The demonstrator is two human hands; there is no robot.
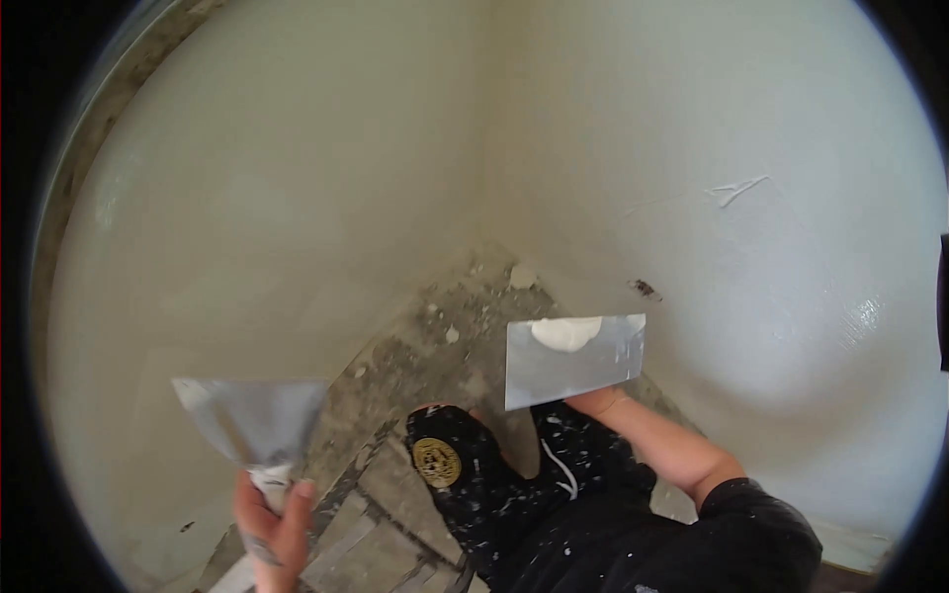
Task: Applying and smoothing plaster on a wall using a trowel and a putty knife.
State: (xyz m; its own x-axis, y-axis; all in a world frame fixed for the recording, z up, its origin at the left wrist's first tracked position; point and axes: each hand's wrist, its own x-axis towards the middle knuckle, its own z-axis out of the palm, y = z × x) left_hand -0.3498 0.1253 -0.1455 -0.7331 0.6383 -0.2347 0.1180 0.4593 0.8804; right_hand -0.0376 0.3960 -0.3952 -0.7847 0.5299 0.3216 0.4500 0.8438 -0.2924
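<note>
My left hand [275,526] is wrapped round the pale handle of a broad putty knife [252,415], its flared metal blade pointing up and away from me beside the left wall. Out ahead of my legs, my right hand [595,398] holds a rectangular plastering trowel [583,366] from beneath. Most of that hand's fingers and the trowel's handle are hidden by the blade. A rounded dollop of white filler [566,333] sits along the far edge of the trowel's blade.
Two pale plastered walls [297,198] meet in a corner ahead. On the right wall are a raised white smear [736,190] and a small dark hole [645,289]. The grey floor [395,366] is spattered with plaster. My paint-flecked black trousers [494,484] show below.
</note>
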